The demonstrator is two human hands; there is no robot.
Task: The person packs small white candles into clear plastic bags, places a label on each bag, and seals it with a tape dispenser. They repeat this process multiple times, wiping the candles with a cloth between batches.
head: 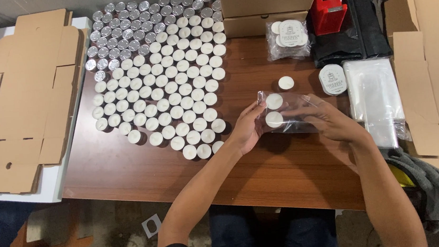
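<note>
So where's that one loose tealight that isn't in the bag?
The loose tealight sits on the wooden table, just above the clear bag and left of the round label.

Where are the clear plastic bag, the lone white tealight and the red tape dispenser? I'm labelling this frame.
clear plastic bag (pixel 299 112): head view, its bare middle.
lone white tealight (pixel 286 82): head view, top face.
red tape dispenser (pixel 329 8): head view, red body.

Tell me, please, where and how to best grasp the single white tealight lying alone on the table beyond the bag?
Pinch the lone tealight by its round side wall, from above. It sits flat and apart from the bag, so fingers fit all around.
</note>
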